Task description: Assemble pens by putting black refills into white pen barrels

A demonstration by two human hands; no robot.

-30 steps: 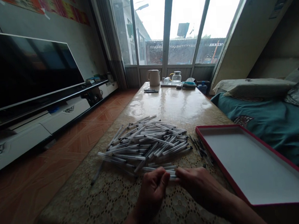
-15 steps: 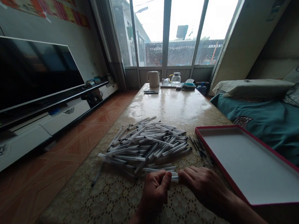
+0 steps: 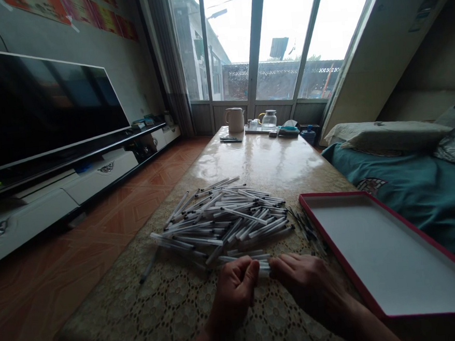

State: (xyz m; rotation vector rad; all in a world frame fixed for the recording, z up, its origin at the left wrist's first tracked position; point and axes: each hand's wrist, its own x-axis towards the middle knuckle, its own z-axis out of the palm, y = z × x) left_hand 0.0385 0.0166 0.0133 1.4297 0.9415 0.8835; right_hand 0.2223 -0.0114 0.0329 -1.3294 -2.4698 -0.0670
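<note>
A heap of white pens [image 3: 231, 217] with black ends lies on the patterned tabletop, just beyond my hands. My left hand [image 3: 236, 289] is closed in a fist, thumb on top, at the near side of the heap. Facing it, my right hand [image 3: 305, 279] has its fingers curled and pressed together, its fingertips a short gap from the left thumb. White pen barrels [image 3: 264, 265] show in that gap; whether one runs between the hands I cannot tell. My fingers hide what they grip. Several thin dark pieces [image 3: 307, 227] lie right of the heap.
A shallow white box with a red rim [image 3: 349, 273] sits on the right of the table. At the far end stand a cream kettle [image 3: 235, 120], a glass jug [image 3: 269, 119] and a tissue pack [image 3: 288, 130]. A bed [image 3: 407, 178] borders the right side.
The view has shifted very slightly. My two hands stay facing each other, nearly in the same place, with a little movement at the fingertips. The heap looks unchanged.
</note>
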